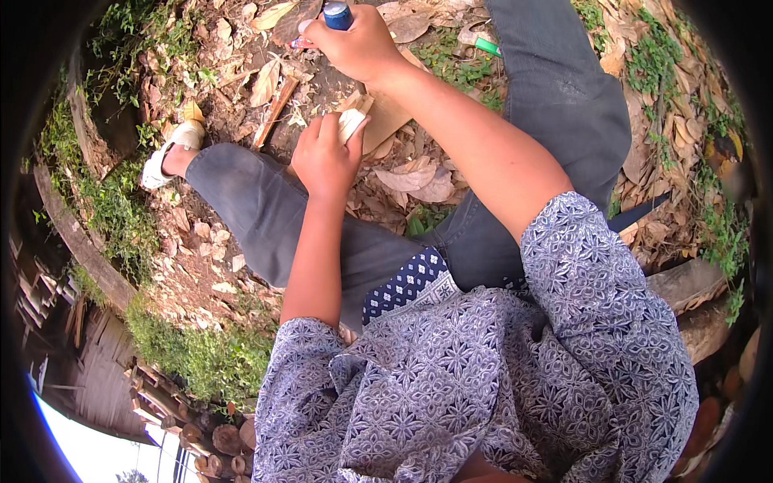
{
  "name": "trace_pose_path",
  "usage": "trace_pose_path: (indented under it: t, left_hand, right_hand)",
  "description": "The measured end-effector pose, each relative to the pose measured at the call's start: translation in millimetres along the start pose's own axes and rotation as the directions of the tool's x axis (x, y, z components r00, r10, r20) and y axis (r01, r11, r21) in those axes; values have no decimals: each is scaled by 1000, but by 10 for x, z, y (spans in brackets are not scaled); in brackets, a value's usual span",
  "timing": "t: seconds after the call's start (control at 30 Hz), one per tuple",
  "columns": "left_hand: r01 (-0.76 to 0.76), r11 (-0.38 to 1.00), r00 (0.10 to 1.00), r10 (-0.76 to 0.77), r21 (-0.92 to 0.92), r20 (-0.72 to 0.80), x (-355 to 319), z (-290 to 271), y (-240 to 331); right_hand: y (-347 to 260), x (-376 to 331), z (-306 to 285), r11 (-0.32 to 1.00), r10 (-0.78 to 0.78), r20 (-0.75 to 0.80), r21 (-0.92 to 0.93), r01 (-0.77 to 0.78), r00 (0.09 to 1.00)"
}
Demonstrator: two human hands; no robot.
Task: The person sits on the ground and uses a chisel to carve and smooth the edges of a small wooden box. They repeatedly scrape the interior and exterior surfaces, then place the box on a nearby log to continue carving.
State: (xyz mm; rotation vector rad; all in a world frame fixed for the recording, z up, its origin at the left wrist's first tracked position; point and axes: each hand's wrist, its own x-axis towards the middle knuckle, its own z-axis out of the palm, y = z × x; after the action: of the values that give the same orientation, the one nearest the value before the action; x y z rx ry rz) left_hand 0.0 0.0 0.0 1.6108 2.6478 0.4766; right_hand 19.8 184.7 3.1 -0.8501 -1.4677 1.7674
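My left hand [326, 157] is closed around a pale piece of wood [351, 123], its thumb and fingers pressed against the sides. Farther off, at the top of the view, my right hand [362, 47] grips a blue cylindrical thing [337, 16] with a greyish round end; the fingers hide most of it, so its kind does not show. A bit of something red and white [303, 43] pokes out by those fingers. Below the right wrist a flat brown board [390, 122] lies beside the pale wood, partly covered by my forearm.
Dry leaves [419, 179] cover the ground between my spread legs. A narrow wooden stick [278, 110] lies left of my hands. Near my right leg is a small green object [487, 47]. A dark blade-like strip [640, 212] shows beside my right thigh. Stacked logs [227, 439] stand at lower left.
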Motion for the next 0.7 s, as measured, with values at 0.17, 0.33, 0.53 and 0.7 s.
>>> trace_pose_path:
  t: [0.17, 0.33, 0.53, 0.7]
  left_hand:
    - [19, 1000, 1000, -19, -21, 25, -68, 69, 70]
    - [10, 1000, 999, -9, -19, 38, -48, 10, 3]
    - [15, 999, 999, -14, -31, 32, -65, -39, 55]
    - [23, 999, 999, -22, -35, 31, -25, -37, 33]
  right_hand:
    - [234, -109, -76, 984, 41, 50, -174, -32, 998]
    - [415, -373, 121, 965, -132, 159, -204, 163, 978]
    - [380, 54, -211, 984, 112, -21, 144, -108, 993]
    - [32, 101, -154, 978, 128, -1, 167, -126, 992]
